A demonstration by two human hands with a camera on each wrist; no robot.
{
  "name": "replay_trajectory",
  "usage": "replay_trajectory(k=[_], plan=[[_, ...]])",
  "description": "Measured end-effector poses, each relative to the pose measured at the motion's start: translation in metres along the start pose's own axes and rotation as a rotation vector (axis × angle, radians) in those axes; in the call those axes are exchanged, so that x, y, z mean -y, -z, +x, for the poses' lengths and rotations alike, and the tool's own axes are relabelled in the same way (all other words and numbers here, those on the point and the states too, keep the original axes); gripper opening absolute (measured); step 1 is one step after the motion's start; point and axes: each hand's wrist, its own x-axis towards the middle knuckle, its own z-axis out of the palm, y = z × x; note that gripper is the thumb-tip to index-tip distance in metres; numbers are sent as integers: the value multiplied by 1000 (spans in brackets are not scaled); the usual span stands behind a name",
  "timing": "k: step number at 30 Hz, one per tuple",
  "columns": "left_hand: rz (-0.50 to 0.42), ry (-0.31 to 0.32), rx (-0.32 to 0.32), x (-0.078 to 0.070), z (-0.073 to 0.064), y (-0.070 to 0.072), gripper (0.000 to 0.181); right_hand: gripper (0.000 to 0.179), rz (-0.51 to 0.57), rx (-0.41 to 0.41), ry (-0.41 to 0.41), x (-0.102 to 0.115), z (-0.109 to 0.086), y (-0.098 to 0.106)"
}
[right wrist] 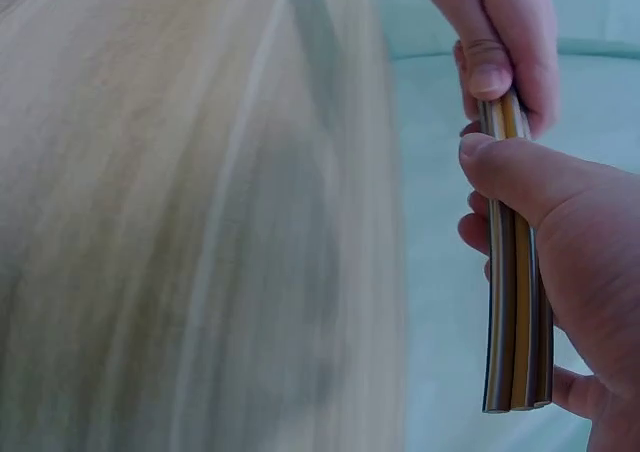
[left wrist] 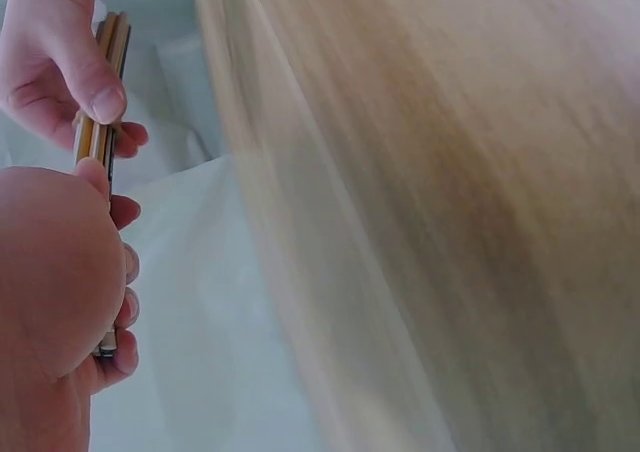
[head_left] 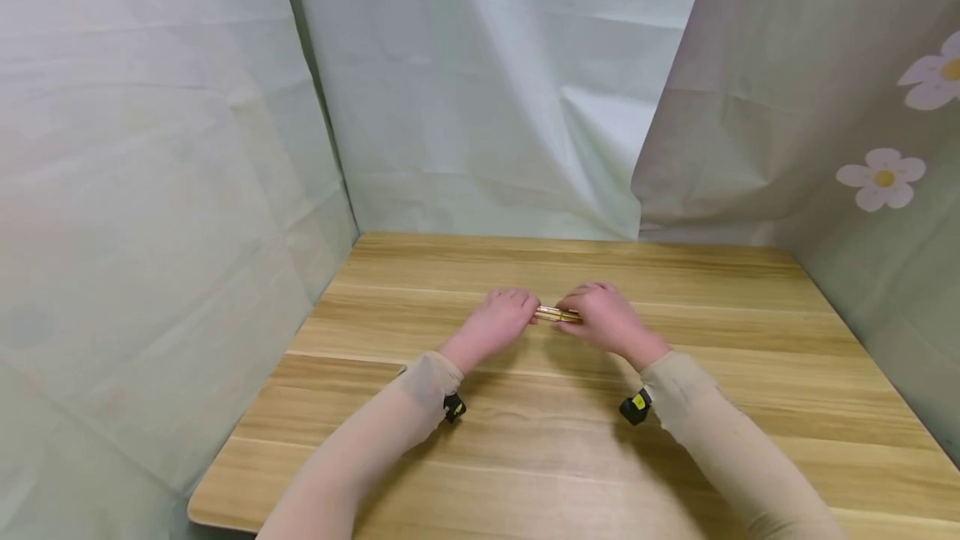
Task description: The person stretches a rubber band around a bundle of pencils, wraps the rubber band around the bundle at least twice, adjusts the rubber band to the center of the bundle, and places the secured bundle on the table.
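Note:
Both hands hold one bundle of slim, glossy pencil-like sticks (head_left: 557, 314) in gold, brown and silver, raised over the table. My left hand (head_left: 495, 319) wraps its fingers around the left end. The right hand (head_left: 606, 321) grips the other end, its thumb laid across the sticks. In the right wrist view the bundle (right wrist: 514, 312) runs along the right palm, and its flat ends line up almost evenly. Seen from the left wrist, the bundle (left wrist: 97, 142) shows between the two hands, while the left palm hides much of its lower part.
A wood-grain table (head_left: 525, 448) with a rounded front left corner lies under the arms. Pale cloth curtains (head_left: 480, 107) hang behind and at both sides; white flowers (head_left: 882, 179) mark the right one. A black wrist camera (head_left: 635, 407) sits below the right cuff.

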Motion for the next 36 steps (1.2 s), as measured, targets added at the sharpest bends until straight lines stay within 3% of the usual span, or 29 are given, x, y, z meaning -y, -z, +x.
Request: replay_trajectory(k=[6,11,17,23,29,36], plan=[[-11,-4,9,2,-2,-3,21,23,-7,28,5,0,2,-8],[-21,-7,16,3,-4,-3,21,23,36,35,-39,5,4,-8],[-71,-30,23,4,-5,-1,22,30,101,32,-19,5,5,-7],[-109,26,26,9,-7,-1,19,27,152,-20,-85,-2,-1,-2],[-60,-12,38,5,-4,1,20,20,90,-29,-12,4,0,0],[-28,-22,87,-4,0,2,24,24,60,-48,-10,11,1,-3]])
